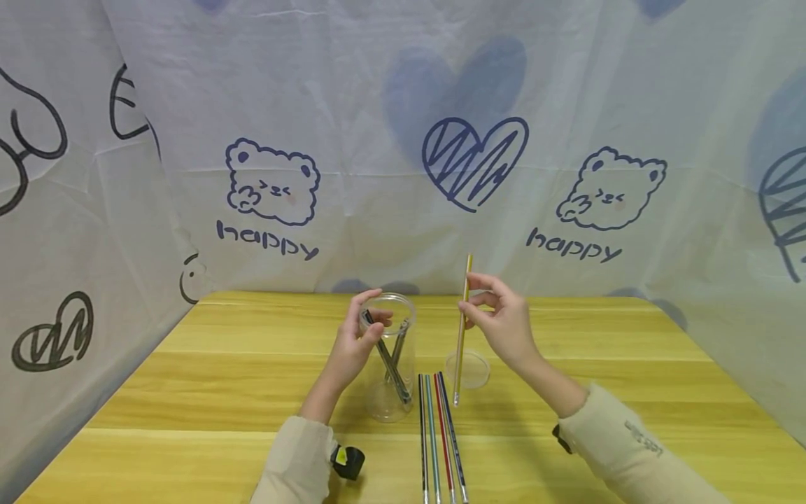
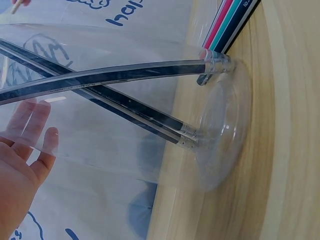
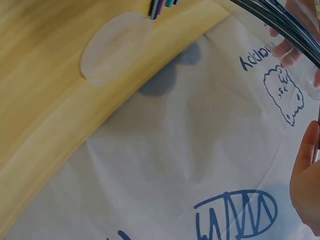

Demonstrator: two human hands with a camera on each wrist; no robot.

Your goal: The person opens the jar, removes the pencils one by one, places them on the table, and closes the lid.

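My left hand [image 1: 354, 343] grips a clear plastic jar [image 1: 380, 400] near its open rim, fingers and thumb about the wall. The jar stands upright on the table. Inside it lean dark pencils [image 2: 125, 75], crossing each other, their metal ferrule ends at the bottom. To the jar's right, my right hand [image 1: 504, 323] pinches a yellow pencil [image 1: 461, 350] between thumb and fingertips. The pencil is nearly upright, ferrule end down, above the table. In front lies a row of several pencils [image 1: 432, 427], black, teal, red and dark blue.
A round clear lid [image 1: 477, 369] lies flat on the wooden table [image 1: 208, 392], behind the loose pencils and to the right of the jar. White cloth [image 1: 371, 231] with printed hearts and bears hangs behind the table and along its sides.
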